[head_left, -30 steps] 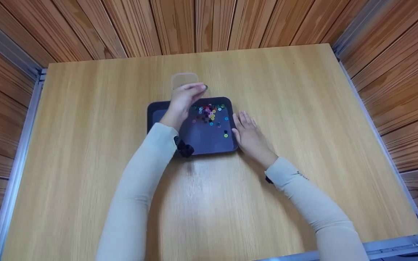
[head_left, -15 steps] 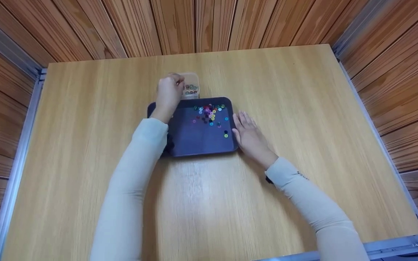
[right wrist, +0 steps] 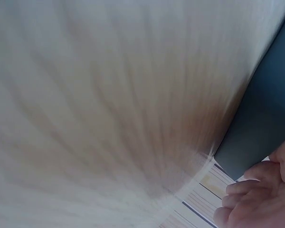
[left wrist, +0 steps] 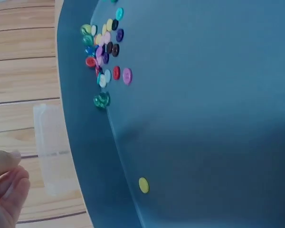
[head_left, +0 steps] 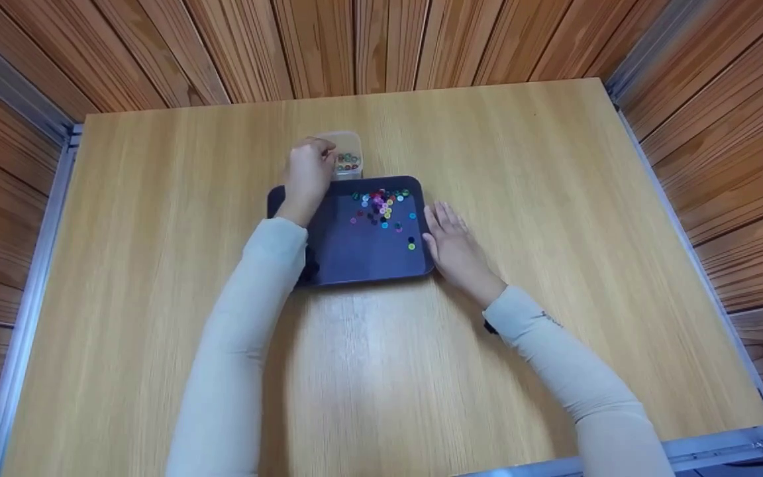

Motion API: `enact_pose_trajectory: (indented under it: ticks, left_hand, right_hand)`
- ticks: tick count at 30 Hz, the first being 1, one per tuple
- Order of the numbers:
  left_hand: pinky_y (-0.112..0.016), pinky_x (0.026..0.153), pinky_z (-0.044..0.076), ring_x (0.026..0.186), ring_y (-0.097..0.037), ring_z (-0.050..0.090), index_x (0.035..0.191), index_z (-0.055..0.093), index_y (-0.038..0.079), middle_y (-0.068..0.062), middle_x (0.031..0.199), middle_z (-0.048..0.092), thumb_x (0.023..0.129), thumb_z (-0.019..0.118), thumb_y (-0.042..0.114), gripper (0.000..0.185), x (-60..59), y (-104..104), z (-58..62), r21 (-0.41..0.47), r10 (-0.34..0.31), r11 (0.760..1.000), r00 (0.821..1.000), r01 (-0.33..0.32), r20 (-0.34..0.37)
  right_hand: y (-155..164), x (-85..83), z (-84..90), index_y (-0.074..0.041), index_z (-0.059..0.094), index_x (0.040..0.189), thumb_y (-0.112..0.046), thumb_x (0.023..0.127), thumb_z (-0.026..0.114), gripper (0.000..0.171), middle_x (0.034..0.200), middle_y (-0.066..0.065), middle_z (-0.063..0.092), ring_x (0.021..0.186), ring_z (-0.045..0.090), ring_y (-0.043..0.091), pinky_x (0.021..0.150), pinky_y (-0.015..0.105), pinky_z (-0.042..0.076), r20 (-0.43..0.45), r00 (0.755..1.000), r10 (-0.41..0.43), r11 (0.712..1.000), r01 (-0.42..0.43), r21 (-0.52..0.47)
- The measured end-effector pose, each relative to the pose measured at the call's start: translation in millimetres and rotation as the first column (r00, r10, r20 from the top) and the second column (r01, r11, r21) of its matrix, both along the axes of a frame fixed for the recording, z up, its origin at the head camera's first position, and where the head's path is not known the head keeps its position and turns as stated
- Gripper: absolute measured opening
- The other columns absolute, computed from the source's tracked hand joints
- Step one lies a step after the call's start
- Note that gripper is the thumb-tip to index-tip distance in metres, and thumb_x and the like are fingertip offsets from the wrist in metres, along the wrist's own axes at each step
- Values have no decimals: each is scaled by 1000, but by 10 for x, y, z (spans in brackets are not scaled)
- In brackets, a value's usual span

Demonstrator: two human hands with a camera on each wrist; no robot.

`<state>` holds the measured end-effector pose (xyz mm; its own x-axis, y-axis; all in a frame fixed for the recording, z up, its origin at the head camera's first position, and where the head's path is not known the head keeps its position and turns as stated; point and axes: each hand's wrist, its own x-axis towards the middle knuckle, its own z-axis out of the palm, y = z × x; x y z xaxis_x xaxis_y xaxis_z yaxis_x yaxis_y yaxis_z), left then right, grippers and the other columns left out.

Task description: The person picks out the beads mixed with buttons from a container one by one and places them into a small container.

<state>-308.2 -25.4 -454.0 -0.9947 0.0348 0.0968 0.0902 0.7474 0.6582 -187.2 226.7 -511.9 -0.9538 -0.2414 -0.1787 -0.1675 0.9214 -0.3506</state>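
The left hand (head_left: pixel 306 173) curled its grip beside a clear container (head_left: pixel 347 158) holding buttons; contact unclear. Light, stiff, slippery plastic: best held by its sides.

A purpose-built recording booth, not a home: a plain wooden worktop (head_left: pixel 554 199) framed by metal rails (head_left: pixel 24 318), enclosed by wood-plank walls (head_left: pixel 355 46) left, right and far.
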Motion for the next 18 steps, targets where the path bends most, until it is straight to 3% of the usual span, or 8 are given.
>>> enact_pose_trajectory:
  ticks: [3, 5, 10, 13, 18]
  left_hand:
    - [-33, 93, 55, 106, -23, 68, 111, 74, 3, -12, 114, 73, 97, 63, 13, 21, 46, 50, -20, 99, -5, 995, 999, 10, -49]
    - [-31, 92, 55, 103, -22, 69, 109, 75, 2, -12, 111, 74, 96, 65, 14, 20, 79, 87, -42, 203, 4, 979, 999, 5, -44]
    - [-27, 91, 55, 100, -19, 67, 109, 75, 3, -12, 110, 74, 94, 69, 14, 20, 199, 162, -121, 469, 53, 879, 994, -91, 92]
    - [-27, 89, 56, 98, -19, 67, 108, 75, 4, -11, 110, 74, 92, 71, 15, 20, 288, 199, -178, 523, 77, 841, 988, -137, 135]
    - [-28, 87, 56, 96, -19, 68, 105, 76, 5, -11, 108, 75, 90, 74, 16, 19, 393, 247, -275, 506, 137, 835, 973, -214, 185]
  right_hand:
    - [-2, -5, 20, -4, 14, 158, -32, 109, 28, 58, 167, 18, 9, 156, 6, 33, 126, 48, 10, 27, 1000, -5, 1000, 5, 15]
    - [-5, -7, 28, -5, 13, 158, -32, 109, 27, 58, 167, 17, 7, 156, 4, 32, 126, 48, 9, 37, 999, -7, 1000, 6, 22]
    - [-10, -4, 30, -5, 13, 158, -32, 109, 27, 58, 167, 17, 7, 156, 5, 32, 126, 48, 9, 37, 999, -9, 1000, 8, 18]
    - [-12, -1, 26, -5, 14, 158, -33, 109, 28, 58, 167, 18, 9, 156, 5, 32, 126, 47, 9, 32, 999, -11, 1000, 10, 13]
    - [-12, -4, 22, -6, 13, 158, -34, 109, 27, 58, 167, 16, 8, 156, 5, 32, 126, 48, 9, 41, 999, -16, 1000, 15, 18]
